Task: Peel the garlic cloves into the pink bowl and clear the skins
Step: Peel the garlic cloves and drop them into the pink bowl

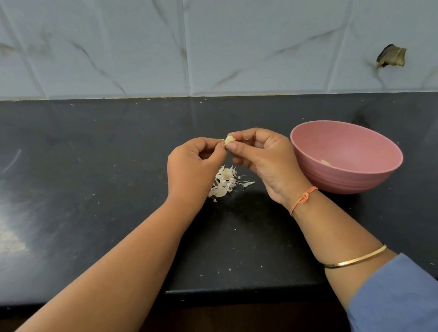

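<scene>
Above the black counter, my right hand pinches a pale garlic clove between thumb and fingertips. My left hand is curled beside it, its fingertips pinching at the clove's left end where a bit of skin shows. A small heap of white garlic skins lies on the counter just under the hands, partly hidden by my left hand. The pink bowl stands to the right of my right hand, with one peeled clove inside it.
The black counter runs back to a tiled wall and has small crumbs scattered on it. A hole in the tile shows at the right. The counter's front edge is close below my forearms.
</scene>
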The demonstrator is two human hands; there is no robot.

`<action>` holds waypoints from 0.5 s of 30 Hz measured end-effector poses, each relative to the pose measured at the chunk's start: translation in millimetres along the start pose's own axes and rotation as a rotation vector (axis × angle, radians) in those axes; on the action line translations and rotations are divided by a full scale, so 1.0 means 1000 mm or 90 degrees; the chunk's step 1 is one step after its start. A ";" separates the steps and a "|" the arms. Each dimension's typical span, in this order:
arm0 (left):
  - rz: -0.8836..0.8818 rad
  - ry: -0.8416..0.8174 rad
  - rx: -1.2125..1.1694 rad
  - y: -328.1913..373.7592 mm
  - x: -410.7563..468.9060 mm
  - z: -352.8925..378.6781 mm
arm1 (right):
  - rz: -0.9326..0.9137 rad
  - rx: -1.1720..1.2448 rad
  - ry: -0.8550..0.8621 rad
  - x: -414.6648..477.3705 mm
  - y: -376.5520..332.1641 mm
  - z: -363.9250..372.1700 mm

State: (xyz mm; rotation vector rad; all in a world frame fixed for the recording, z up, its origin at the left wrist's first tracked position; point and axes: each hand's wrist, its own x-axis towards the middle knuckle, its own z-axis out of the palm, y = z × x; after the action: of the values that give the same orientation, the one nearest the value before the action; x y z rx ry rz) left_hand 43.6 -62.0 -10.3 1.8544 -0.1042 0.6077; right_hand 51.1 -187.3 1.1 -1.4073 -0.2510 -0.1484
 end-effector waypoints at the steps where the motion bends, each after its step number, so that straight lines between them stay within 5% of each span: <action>1: 0.000 0.000 0.004 0.000 0.000 0.000 | 0.004 0.008 0.000 0.000 0.000 0.000; 15: -0.058 -0.005 0.024 -0.001 0.002 -0.001 | 0.037 0.174 -0.005 0.001 -0.005 -0.002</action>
State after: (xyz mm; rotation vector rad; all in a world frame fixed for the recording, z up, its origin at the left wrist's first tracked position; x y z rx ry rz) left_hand 45.2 -60.8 -10.1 1.8871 -0.0134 0.5421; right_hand 51.2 -190.0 6.4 -1.1422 -0.2270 -0.0574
